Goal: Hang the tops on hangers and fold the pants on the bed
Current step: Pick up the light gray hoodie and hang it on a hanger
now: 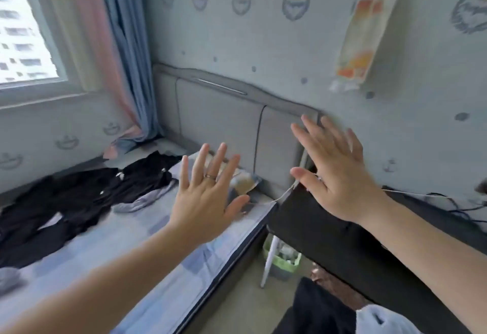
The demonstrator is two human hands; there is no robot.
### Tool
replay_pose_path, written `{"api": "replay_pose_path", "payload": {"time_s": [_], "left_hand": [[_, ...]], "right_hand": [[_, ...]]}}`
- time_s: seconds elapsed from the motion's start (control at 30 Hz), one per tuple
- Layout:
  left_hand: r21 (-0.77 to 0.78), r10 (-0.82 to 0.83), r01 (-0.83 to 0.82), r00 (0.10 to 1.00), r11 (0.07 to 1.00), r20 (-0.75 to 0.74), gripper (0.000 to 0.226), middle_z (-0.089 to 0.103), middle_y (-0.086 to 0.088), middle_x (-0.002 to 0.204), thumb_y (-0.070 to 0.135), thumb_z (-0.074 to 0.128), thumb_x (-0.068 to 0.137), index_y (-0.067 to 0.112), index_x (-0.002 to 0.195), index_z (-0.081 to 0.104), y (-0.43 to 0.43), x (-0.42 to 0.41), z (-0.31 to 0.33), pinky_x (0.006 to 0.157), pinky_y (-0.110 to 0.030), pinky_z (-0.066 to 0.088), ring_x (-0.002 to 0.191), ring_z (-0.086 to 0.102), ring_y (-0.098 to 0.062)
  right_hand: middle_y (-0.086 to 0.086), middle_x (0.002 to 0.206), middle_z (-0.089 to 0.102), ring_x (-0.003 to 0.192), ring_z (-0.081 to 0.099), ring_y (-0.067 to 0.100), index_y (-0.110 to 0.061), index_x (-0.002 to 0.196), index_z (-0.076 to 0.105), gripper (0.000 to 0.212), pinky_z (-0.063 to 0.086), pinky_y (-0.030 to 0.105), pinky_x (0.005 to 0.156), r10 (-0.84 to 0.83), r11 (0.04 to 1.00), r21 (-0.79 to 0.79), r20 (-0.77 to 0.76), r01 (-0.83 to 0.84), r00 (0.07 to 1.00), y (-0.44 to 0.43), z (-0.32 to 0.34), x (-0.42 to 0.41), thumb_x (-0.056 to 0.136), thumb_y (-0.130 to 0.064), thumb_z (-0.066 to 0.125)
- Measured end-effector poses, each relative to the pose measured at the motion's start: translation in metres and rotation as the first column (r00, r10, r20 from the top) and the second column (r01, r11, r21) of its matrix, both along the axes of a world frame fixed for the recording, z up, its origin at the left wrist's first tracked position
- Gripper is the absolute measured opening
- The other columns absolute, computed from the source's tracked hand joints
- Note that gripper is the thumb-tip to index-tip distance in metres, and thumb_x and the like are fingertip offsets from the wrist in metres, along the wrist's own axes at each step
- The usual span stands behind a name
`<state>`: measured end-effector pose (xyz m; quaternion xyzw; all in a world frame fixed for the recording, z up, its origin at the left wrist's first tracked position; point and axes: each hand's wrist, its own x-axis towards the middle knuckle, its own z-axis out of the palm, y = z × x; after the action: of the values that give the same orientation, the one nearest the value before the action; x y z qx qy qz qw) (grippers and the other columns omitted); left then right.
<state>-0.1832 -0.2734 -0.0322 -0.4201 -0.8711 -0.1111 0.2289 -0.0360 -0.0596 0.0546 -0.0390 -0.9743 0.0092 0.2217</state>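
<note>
The left hand and right hand are raised apart, fingers spread, holding nothing; the left is over the bed, the right past its near edge. Black clothes lie spread along the bed's window-side edge

A single wide-angle view looks from the person's head height, beside the near right edge of the bed with the pale blue checked sheet. It faces forward and slightly down, toward the grey padded headboard and the pale patterned wall at the far end. The bright window lies far left and the black-topped table with a white leg near right. The bare left forearm and bare right forearm enter from the bottom edge, very close to the lens. The frame is tilted, the headboard sloping down to the right, and softly blurred.
</note>
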Motion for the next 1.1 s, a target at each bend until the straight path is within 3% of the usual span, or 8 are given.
{"api": "replay_pose_path", "payload": {"time_s": [0.13, 0.23, 0.33, 0.43, 0.63, 0.87, 0.97, 1.1], "left_hand": [[-0.029, 0.279, -0.278, 0.948, 0.960, 0.156, 0.079, 0.004, 0.000, 0.170, 0.071, 0.023, 0.094, 0.028, 0.160, 0.015, -0.093, -0.023, -0.053, 0.120, -0.051, -0.015, 0.155, -0.004, -0.029], [-0.086, 0.448, -0.440, 0.870, 0.894, 0.206, 0.079, 0.011, -0.002, 0.169, 0.072, 0.021, 0.095, 0.028, 0.160, 0.020, -0.151, -0.035, -0.083, 0.120, -0.049, -0.014, 0.155, 0.001, -0.030], [-0.153, 0.581, -0.561, 0.779, 0.814, 0.233, 0.080, 0.000, 0.001, 0.169, 0.074, 0.017, 0.094, 0.030, 0.161, 0.012, -0.197, -0.053, -0.109, 0.118, -0.047, -0.020, 0.155, -0.009, -0.028], [-0.204, 0.667, -0.636, 0.691, 0.744, 0.280, 0.082, -0.005, 0.004, 0.169, 0.077, 0.012, 0.092, 0.033, 0.160, 0.006, -0.224, -0.072, -0.132, 0.120, -0.051, -0.015, 0.153, -0.018, -0.024], [-0.260, 0.746, -0.712, 0.540, 0.652, 0.389, 0.083, -0.008, 0.005, 0.168, 0.078, 0.009, 0.089, 0.035, 0.160, 0.003, -0.233, -0.128, -0.163, 0.122, -0.056, -0.006, 0.151, -0.022, -0.019], [-0.187, 0.696, -0.797, 0.355, 0.574, 0.624, 0.075, -0.003, 0.009, 0.169, 0.070, 0.028, 0.094, 0.039, 0.159, 0.008, -0.201, -0.218, -0.178, 0.123, -0.050, -0.006, 0.152, -0.016, -0.013], [-0.217, 0.686, -0.794, 0.311, 0.568, 0.658, 0.073, -0.002, 0.008, 0.169, 0.067, 0.031, 0.097, 0.039, 0.159, 0.008, -0.191, -0.243, -0.189, 0.123, -0.050, -0.004, 0.153, -0.013, -0.015], [-0.231, 0.684, -0.790, 0.296, 0.567, 0.667, 0.071, 0.000, 0.008, 0.169, 0.065, 0.033, 0.098, 0.040, 0.159, 0.008, -0.193, -0.272, -0.197, 0.123, -0.050, -0.003, 0.154, -0.012, -0.016]], "right_hand": [[-0.012, 0.168, 0.005, 0.155, -0.003, 0.018, -0.037, 0.159, 0.010, 0.072, -0.005, 0.052, 0.122, 0.209, 0.972, -0.128, 0.095, -0.197, 0.973, -0.060, -0.060, -0.083, 0.096, -0.070, 0.014], [-0.015, 0.167, 0.005, 0.155, -0.003, 0.017, -0.040, 0.159, 0.010, 0.072, -0.006, 0.049, 0.121, 0.328, 0.935, -0.199, 0.178, -0.293, 0.928, -0.099, -0.100, -0.137, 0.094, -0.070, 0.017], [-0.016, 0.167, 0.003, 0.155, -0.003, 0.017, -0.039, 0.159, 0.012, 0.077, -0.008, 0.045, 0.120, 0.424, 0.896, -0.259, 0.251, -0.361, 0.870, -0.132, -0.136, -0.187, 0.090, -0.073, 0.016], [-0.014, 0.167, 0.006, 0.155, -0.002, 0.016, -0.036, 0.159, 0.014, 0.081, -0.004, 0.048, 0.121, 0.488, 0.865, -0.297, 0.304, -0.405, 0.819, -0.150, -0.170, -0.234, 0.088, -0.074, 0.013], [-0.011, 0.167, 0.008, 0.155, 0.001, 0.020, -0.036, 0.159, 0.015, 0.084, -0.004, 0.047, 0.120, 0.562, 0.824, -0.329, 0.372, -0.461, 0.739, -0.161, -0.221, -0.335, 0.085, -0.076, 0.009], [-0.013, 0.168, 0.000, 0.154, -0.006, 0.016, -0.039, 0.159, 0.007, 0.081, -0.005, 0.048, 0.121, 0.583, 0.809, -0.420, 0.486, -0.411, 0.651, -0.165, -0.257, -0.427, 0.085, -0.074, 0.008], [-0.014, 0.168, -0.003, 0.154, -0.008, 0.016, -0.040, 0.158, 0.004, 0.067, -0.006, 0.049, 0.122, 0.572, 0.818, -0.421, 0.522, -0.392, 0.632, -0.164, -0.268, -0.450, 0.099, -0.065, 0.020], [-0.016, 0.167, -0.006, 0.154, -0.010, 0.015, -0.042, 0.158, 0.002, 0.066, -0.006, 0.049, 0.122, 0.564, 0.821, -0.448, 0.540, -0.354, 0.625, -0.163, -0.277, -0.468, 0.099, -0.063, 0.023]]}}
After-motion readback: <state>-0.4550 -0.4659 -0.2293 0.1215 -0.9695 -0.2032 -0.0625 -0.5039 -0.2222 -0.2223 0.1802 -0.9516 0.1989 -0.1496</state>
